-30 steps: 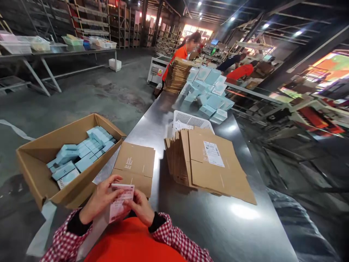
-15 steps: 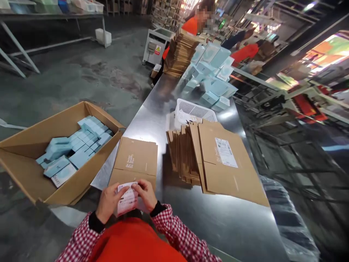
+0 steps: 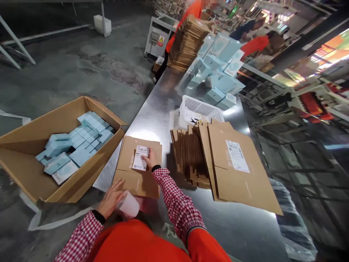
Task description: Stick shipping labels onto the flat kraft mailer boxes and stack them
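Patchy grey floor point(image 3: 68, 82), metal table point(image 3: 223, 222)

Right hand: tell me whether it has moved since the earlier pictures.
Yes, forward: the right hand has gone from the near edge of the flat carton to the label on its far part.

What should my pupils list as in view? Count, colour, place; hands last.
Table: one, grey, centre
Flat cartons: stacked, brown, table's near left
Leaning cartons: several, brown, right of those
Labels: two, white, flat and leaning cartons
Basket: one, white, behind leaning cartons
Far cartons: stacked, brown, far end
Open carton: one, brown, left of table
Boxes: many, pale blue, open carton and far end
Bin: one, white, floor
Workers: three, orange, navy, red clothes, background
Left hand: one, red-check sleeve, near paper
Right hand: one, red-check sleeve, on left label
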`<state>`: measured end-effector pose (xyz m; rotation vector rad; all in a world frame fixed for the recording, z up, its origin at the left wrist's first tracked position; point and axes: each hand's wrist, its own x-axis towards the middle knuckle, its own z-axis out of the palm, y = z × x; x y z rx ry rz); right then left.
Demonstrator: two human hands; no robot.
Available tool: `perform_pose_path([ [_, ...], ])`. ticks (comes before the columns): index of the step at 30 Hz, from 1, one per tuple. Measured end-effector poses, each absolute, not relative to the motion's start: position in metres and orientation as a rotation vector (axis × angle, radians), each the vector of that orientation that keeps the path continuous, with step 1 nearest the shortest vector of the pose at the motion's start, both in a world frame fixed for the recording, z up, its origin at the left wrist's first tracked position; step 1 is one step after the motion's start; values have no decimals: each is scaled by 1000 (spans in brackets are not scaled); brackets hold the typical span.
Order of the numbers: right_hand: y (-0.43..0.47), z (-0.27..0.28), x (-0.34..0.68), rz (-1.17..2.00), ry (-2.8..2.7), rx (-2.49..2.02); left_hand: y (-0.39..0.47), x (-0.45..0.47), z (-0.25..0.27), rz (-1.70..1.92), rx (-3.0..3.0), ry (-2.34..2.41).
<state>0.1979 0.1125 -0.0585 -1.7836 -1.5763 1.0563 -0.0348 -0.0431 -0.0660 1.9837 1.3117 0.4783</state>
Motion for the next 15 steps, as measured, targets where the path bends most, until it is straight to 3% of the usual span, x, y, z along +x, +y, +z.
perform_pose_path([
  [5,114,-62,196,1014,-1748,-1853,-48,-33,-82,492,1966,1306],
  [11,93,-62,172,460,-1869,-2193,-49,-32,-86,483,1955,1309],
  [15,96,-74,153,565,-2234,-1906,-49,-31,-87,446,1942,1317],
])
